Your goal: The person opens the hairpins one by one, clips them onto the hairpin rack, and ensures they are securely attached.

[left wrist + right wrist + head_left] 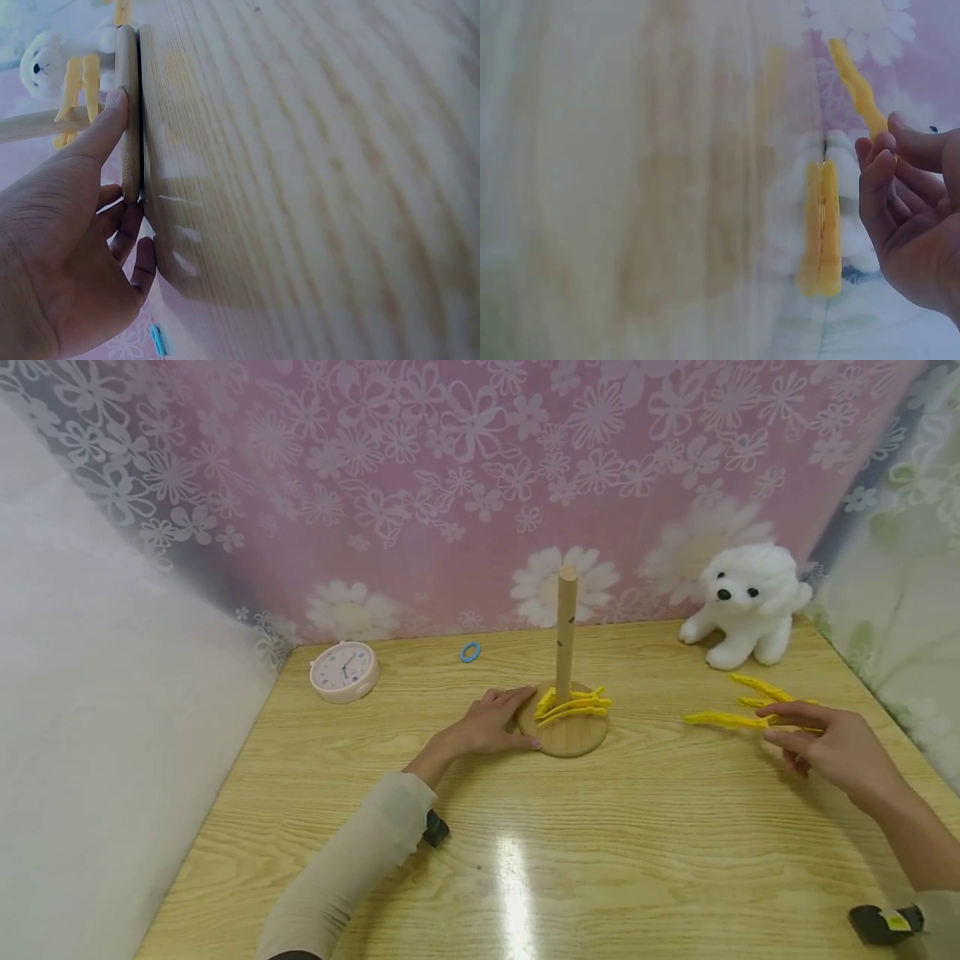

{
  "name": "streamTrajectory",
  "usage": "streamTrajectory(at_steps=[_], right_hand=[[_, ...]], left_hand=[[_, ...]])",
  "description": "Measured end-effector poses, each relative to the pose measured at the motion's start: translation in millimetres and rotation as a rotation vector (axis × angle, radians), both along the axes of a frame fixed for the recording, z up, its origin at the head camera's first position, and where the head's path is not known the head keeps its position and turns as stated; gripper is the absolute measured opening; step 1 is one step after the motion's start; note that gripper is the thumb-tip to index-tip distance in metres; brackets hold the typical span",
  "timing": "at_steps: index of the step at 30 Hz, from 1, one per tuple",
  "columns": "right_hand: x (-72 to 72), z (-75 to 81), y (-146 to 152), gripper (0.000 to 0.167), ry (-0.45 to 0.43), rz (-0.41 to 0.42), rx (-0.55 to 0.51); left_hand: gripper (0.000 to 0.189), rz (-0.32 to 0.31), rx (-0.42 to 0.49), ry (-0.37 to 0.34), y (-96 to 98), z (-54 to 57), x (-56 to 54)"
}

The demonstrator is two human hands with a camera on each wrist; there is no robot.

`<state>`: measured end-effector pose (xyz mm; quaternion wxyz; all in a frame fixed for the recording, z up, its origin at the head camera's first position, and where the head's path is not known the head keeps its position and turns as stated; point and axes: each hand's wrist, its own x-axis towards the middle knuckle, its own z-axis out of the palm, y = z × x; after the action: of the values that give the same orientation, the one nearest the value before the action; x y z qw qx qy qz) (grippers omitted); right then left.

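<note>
In the head view, a wooden stand (567,647) with a round base and upright post is at mid-table. My left hand (491,724) grips the left rim of its base, thumb at the near side and fingers at the far side. Several slim, curved yellow sticks (576,706) lie on the base around the post. Off to the right, my right hand (836,752) pinches another yellow stick (723,720) between thumb and fingertips; its free end points left. Beyond that hand lie more yellow sticks (761,687), seen upright in the right wrist view (821,229).
A white plush dog (746,606) sits at the back right. At the back left lies a pale pink clock (344,672), with a small blue ring (470,652) to its right. A pink flowered curtain (435,510) hangs behind the table.
</note>
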<state>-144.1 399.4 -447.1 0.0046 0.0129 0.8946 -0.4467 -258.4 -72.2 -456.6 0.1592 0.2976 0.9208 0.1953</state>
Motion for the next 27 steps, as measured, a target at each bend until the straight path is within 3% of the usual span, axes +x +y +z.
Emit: streamTrajectory(at_steps=[14,27], right_hand=[[-18.5,21.4,-39.8,0.033,0.082,-0.04,-0.101],[-46.3,24.5,-82.6,0.03,0.165,-0.025,-0.146]], left_hand=[[0.098,0.004,-0.005,-0.007,0.7,-1.7,-1.2],[0.097,0.005,-0.009,-0.011,1.1,-0.6,-0.8]])
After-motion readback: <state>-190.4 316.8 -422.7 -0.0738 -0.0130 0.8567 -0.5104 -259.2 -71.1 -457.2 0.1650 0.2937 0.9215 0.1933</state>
